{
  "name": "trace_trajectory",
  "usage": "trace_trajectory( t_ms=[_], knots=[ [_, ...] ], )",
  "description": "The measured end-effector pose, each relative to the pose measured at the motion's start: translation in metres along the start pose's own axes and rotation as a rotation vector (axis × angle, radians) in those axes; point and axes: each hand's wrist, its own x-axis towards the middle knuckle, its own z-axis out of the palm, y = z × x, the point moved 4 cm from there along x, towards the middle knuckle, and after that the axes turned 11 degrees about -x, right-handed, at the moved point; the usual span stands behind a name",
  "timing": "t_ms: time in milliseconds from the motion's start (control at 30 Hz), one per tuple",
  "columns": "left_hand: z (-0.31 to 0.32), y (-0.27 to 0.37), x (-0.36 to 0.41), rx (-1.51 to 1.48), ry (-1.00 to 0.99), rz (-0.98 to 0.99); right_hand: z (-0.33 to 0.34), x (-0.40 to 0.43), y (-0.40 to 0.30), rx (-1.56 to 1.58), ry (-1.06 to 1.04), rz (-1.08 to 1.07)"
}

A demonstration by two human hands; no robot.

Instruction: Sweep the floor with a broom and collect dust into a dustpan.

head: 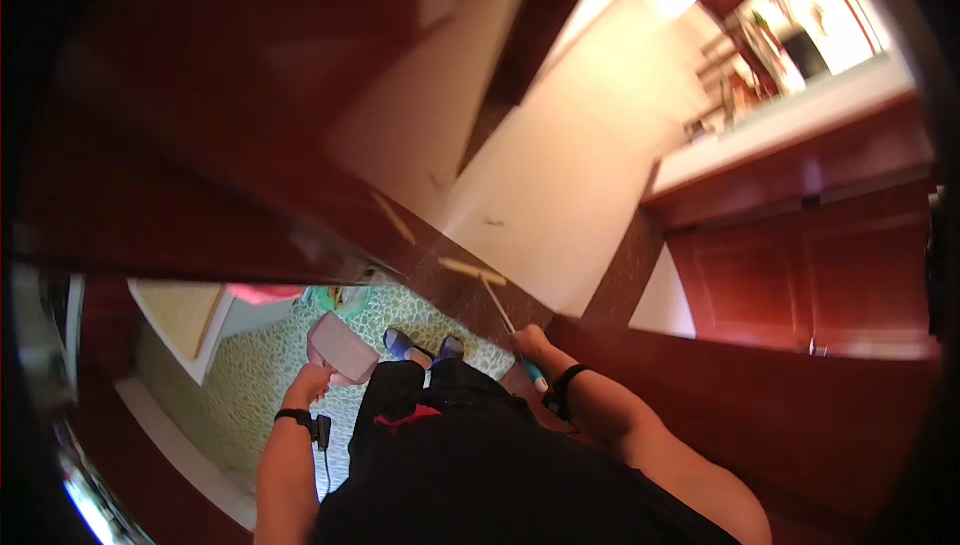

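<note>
My left hand (pixel 309 386) grips a pale pink plastic scoop-like container (pixel 345 348) at its near side and holds it over the pebble-patterned floor. What it contains cannot be seen. In my right hand (pixel 531 341) is a long-handled tool with a turquoise and white grip (pixel 535 375). Its thin shaft (pixel 499 305) reaches forward to a narrow yellowish bar (pixel 472 271) over the dark threshold. Whether shaft and bar are joined is unclear. A second yellowish strip (pixel 394 218) shows farther left, blurred.
A reddish-brown door (pixel 225 192) stands at left. The dark threshold (pixel 420 260) borders a pale tiled floor (pixel 540 200). Red wooden cabinets (pixel 795 275) flank the right. A green basket (pixel 343 300) sits beyond the pink container. My slippers (pixel 397 342) rest on the pebble-patterned floor (pixel 247 372).
</note>
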Motion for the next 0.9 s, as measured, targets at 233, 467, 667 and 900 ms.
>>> trace_trajectory(
  t_ms=[233, 467, 667, 900],
  knots=[
    [0.026, 0.015, 0.013, 0.243, -0.175, -0.132, -0.001, -0.047, 0.010, 0.722, 0.385, 0.553],
    [0.064, 0.037, 0.033, 0.276, -0.331, -0.225, -0.029, 0.020, 0.051, 0.643, 0.592, 0.566],
    [0.102, 0.034, 0.071, 0.330, -0.392, -0.162, -0.013, 0.098, 0.075, 0.933, 0.442, 0.699],
    [0.099, 0.038, 0.103, 0.297, -0.325, -0.104, 0.051, 0.035, 0.014, 0.556, 0.111, 0.703]
  ],
)
